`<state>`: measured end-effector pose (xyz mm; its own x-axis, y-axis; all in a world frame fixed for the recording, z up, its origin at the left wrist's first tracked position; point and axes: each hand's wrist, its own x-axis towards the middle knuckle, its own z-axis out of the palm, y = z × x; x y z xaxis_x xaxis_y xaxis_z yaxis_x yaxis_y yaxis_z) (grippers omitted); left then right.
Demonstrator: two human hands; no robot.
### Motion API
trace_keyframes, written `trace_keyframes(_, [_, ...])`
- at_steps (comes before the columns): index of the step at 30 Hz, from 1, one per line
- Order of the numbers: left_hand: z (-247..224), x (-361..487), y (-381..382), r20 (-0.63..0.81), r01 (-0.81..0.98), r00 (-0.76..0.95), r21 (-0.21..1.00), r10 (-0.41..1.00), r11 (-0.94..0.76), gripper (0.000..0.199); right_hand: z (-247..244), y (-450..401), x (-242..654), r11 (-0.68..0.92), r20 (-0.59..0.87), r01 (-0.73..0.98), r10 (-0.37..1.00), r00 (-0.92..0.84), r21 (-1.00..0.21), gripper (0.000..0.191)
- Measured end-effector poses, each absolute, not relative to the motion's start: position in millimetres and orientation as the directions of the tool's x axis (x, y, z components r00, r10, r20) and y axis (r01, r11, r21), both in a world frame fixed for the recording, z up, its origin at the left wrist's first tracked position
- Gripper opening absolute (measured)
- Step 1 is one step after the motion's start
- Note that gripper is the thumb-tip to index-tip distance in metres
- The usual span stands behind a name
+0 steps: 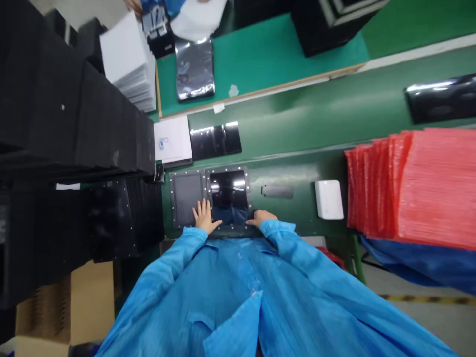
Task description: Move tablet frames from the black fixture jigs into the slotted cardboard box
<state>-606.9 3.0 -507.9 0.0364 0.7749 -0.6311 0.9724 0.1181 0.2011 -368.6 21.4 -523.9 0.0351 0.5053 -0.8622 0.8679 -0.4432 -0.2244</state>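
Note:
Two dark rectangular panels in riveted grey frames lie side by side on the green workbench point(290, 168). My left hand point(204, 215) rests with its fingers apart on the inner edge of the left, matte panel point(187, 198), next to the glossy black panel point(228, 191). My right hand point(261, 216) lies at the near edge of the glossy panel's frame, and its fingertips point left. Whether those fingers grip the frame, I cannot tell. Blue smock sleeves cover both my arms.
Tall stacks of black foam trays point(74, 134) fill the left side, above a cardboard box point(91, 302). Red bubble bags point(427, 188) are piled at right. A white box point(329, 200) and white sheets point(173, 140) lie on the bench. A co-worker's hand point(133, 5) shows at the top.

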Motion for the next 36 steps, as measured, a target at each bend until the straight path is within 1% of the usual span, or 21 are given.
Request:
trace_keyframes(2, [-503.3, -605.3, 41.0, -0.564, 0.974, -0.028, 0.169, 0.825, 0.149, 0.091, -517.4, 61.7, -364.5, -0.352, -0.817, 0.896, 0.577, -0.018, -0.269, 0.039])
trace_keyframes(5, [-500.5, -605.9, 104.4, -0.502, 0.973, -0.073, 0.154, 0.862, 0.173, 0.069, -509.8, 128.3, -360.0, -0.231, -0.720, 0.918, 0.689, -0.080, -0.323, 0.046])
trace_keyframes(8, [-506.1, -605.6, 141.4, -0.521, 0.975, -0.029, 0.173, 0.853, 0.140, 0.055, -508.7, 168.9, -356.2, -0.202, -0.720, 0.917, 0.683, -0.119, -0.343, 0.045])
trace_keyframes(12, [-515.2, -600.5, 150.7, -0.489, 0.977, -0.013, 0.178, 0.872, 0.115, 0.056, -509.4, 173.6, -353.8, -0.219, -0.730, 0.918, 0.676, -0.101, -0.331, 0.047])
trace_keyframes(14, [-515.3, -595.2, 145.1, -0.511, 0.979, -0.020, 0.164, 0.860, 0.120, 0.059, -508.5, 167.5, -357.4, -0.227, -0.723, 0.933, 0.689, -0.048, -0.278, 0.048])
trace_keyframes(15, [-514.2, -591.6, 137.7, -0.516, 0.981, -0.025, 0.153, 0.856, 0.121, 0.062, -508.2, 163.9, -360.9, -0.209, -0.692, 0.945, 0.722, -0.025, -0.252, 0.046])
trace_keyframes(16, [-513.0, -587.3, 125.8, -0.511, 0.984, -0.008, 0.150, 0.859, 0.099, 0.064, -508.2, 160.1, -365.4, -0.161, -0.626, 0.956, 0.779, -0.029, -0.244, 0.043])
trace_keyframes(17, [-512.4, -583.0, 109.0, -0.500, 0.986, 0.047, 0.163, 0.865, 0.041, 0.064, -508.9, 156.1, -370.6, -0.073, -0.531, 0.964, 0.844, -0.078, -0.257, 0.038])
trace_keyframes(18, [-513.4, -579.0, 87.6, -0.485, 0.978, 0.151, 0.199, 0.861, -0.060, 0.063, -510.9, 151.8, -375.9, 0.058, -0.418, 0.957, 0.891, -0.179, -0.286, 0.031])
trace_keyframes(19, [-516.5, -576.1, 62.6, -0.462, 0.947, 0.297, 0.254, 0.835, -0.197, 0.060, -514.4, 147.4, -381.1, 0.213, -0.310, 0.923, 0.897, -0.314, -0.319, 0.027])
trace_keyframes(21, [-529.0, -575.1, 9.5, -0.417, 0.785, 0.614, 0.409, 0.670, -0.465, 0.050, -526.5, 138.3, -389.2, 0.472, -0.177, 0.801, 0.810, -0.559, -0.368, 0.032])
trace_keyframes(22, [-537.2, -576.8, -14.3, -0.381, 0.714, 0.695, 0.458, 0.609, -0.529, 0.044, -534.7, 133.9, -391.6, 0.539, -0.154, 0.750, 0.764, -0.627, -0.383, 0.038])
trace_keyframes(23, [-545.4, -579.4, -34.0, -0.349, 0.681, 0.727, 0.478, 0.591, -0.555, 0.039, -543.4, 129.9, -392.9, 0.571, -0.146, 0.722, 0.736, -0.661, -0.392, 0.042])
trace_keyframes(25, [-558.5, -584.2, -57.7, -0.298, 0.657, 0.743, 0.496, 0.599, -0.568, 0.036, -559.3, 124.1, -393.6, 0.569, -0.141, 0.724, 0.740, -0.657, -0.389, 0.047])
trace_keyframes(27, [-564.8, -585.8, -62.1, -0.272, 0.651, 0.743, 0.507, 0.611, -0.566, 0.036, -568.6, 121.6, -395.6, 0.545, -0.134, 0.749, 0.768, -0.626, -0.377, 0.048])
trace_keyframes(30, [-559.9, -587.6, -49.5, -0.242, 0.612, 0.770, 0.541, 0.591, -0.576, 0.036, -565.5, 118.6, -406.7, 0.482, -0.133, 0.806, 0.825, -0.550, -0.344, 0.050])
trace_keyframes(32, [-549.1, -598.3, -37.6, -0.212, 0.610, 0.760, 0.557, 0.614, -0.563, 0.034, -556.1, 107.5, -415.8, 0.406, -0.151, 0.859, 0.871, -0.467, -0.312, 0.050])
trace_keyframes(33, [-543.0, -608.7, -31.4, -0.202, 0.642, 0.721, 0.557, 0.663, -0.528, 0.034, -551.3, 96.2, -419.0, 0.367, -0.165, 0.883, 0.890, -0.425, -0.294, 0.051])
trace_keyframes(34, [-537.3, -622.4, -25.1, -0.200, 0.704, 0.636, 0.546, 0.746, -0.454, 0.033, -547.5, 80.1, -420.6, 0.330, -0.184, 0.903, 0.904, -0.386, -0.275, 0.051])
trace_keyframes(35, [-532.5, -638.9, -18.6, -0.205, 0.786, 0.491, 0.523, 0.847, -0.329, 0.034, -545.2, 59.2, -420.7, 0.301, -0.207, 0.919, 0.911, -0.356, -0.254, 0.051])
trace_keyframes(36, [-529.1, -656.8, -11.9, -0.213, 0.857, 0.292, 0.491, 0.932, -0.156, 0.036, -544.3, 34.0, -419.5, 0.279, -0.238, 0.932, 0.913, -0.333, -0.232, 0.052])
